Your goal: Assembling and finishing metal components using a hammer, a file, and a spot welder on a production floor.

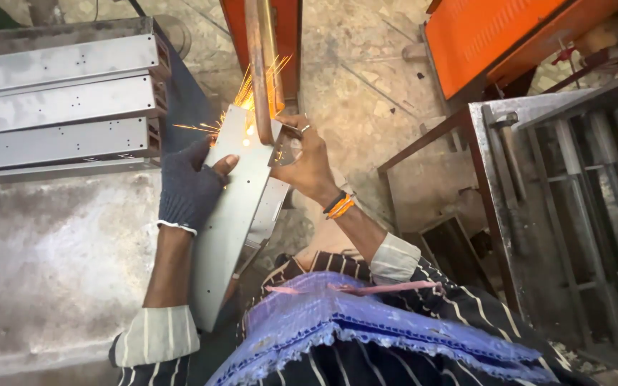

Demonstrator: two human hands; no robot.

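While sparks fly at the top centre of the frame, the gloved left hand [189,187] and bare right hand [307,161] each clamp the long metal channel [232,214] against the spinning abrasive belt [260,64] (grinding looks mid-way, only its upper end worked); finished-looking channels [62,107] lie stacked upper left.

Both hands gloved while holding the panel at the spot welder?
No: only the left hand wears a dark knit glove on the grey metal panel; the right hand is bare, beside the sparks.
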